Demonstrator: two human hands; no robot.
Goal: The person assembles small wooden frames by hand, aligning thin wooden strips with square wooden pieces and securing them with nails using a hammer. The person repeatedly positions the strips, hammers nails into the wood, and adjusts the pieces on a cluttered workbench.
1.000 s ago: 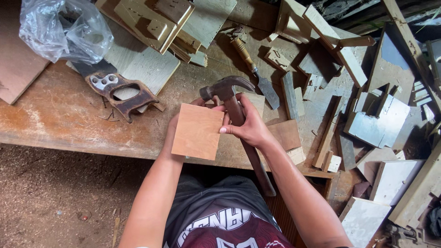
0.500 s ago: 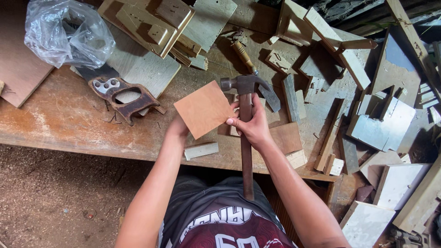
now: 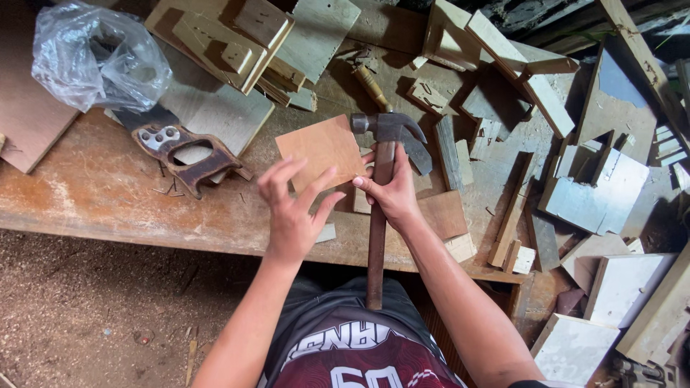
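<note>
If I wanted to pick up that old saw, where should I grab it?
Probably by the brown handle, coming from the bench's near edge: its open loop faces you for fingers to slip through, while the blade runs off under the plastic bag.

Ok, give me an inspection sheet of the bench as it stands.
Surface: worn wooden bench, stained, loose nails by the saw.
Job's things: square board tilted off the bench; hammer, head up.
Clutter: saw, plastic bag, offcuts, white panels.
Grips: left hand open, fingers at the board's edge; right hand shut on the hammer's handle.
Cables: nothing seen.
Surroundings: dirt floor below.
</note>
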